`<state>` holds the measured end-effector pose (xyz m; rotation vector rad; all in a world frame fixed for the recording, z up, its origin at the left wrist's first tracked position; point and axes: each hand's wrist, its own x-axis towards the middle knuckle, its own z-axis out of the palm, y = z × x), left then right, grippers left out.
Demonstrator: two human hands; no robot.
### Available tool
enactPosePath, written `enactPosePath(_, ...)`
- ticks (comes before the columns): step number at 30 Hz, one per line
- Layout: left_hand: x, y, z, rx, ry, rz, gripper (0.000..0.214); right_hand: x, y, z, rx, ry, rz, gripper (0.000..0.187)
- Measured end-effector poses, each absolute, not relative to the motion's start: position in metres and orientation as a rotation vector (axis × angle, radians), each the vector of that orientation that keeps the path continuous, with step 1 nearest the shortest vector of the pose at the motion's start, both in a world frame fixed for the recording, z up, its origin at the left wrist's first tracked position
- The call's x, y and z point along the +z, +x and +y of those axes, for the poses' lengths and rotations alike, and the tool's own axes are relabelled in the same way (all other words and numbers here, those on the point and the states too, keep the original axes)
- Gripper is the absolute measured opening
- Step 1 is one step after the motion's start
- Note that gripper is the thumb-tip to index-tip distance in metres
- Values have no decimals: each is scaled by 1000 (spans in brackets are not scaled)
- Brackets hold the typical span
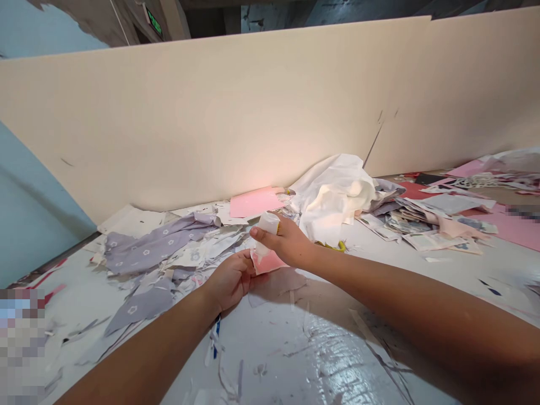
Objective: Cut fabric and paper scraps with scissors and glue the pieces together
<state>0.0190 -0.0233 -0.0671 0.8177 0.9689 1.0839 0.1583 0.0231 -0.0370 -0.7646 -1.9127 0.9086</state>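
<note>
My left hand [231,279] is closed, pinching the lower edge of a small pink paper piece [267,262]. My right hand [287,240] is closed above it, thumb and fingers pinching a white strip [267,225] that peels up from the pink piece. Both hands meet over the glossy white table [295,349], just in front of a heap of paper scraps.
Lilac flower-printed paper [156,244] and white offcuts lie left of the hands. A pink sheet [255,201] and crumpled white paper [335,194] sit behind. Yellow scissor handles [333,246] peek out. Printed sheets and pink card [518,228] lie right. A beige board wall [253,112] bounds the back.
</note>
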Motion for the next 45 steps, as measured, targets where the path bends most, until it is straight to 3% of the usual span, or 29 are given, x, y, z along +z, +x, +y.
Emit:
enactPosePath(6,-62,21,-24,1064,808,981,37,-35,159,20,917,-758,-1943,32)
enactPosePath(12,-67,19,-24,1106,814,950,22,-32,160,18,946,-748,-1972,31)
enactPosePath(29,-66,17,-23,1073,816,938,22,-25,170,20,953,-826,-2018,34)
enactPosePath(36,-64,19,-22,1107,752,1020,11,-22,174,23,946,-825,-2058,35)
enactPosePath(45,-60,16,-24,1033,781,1032,20,-21,178,23,993,-871,-2036,38)
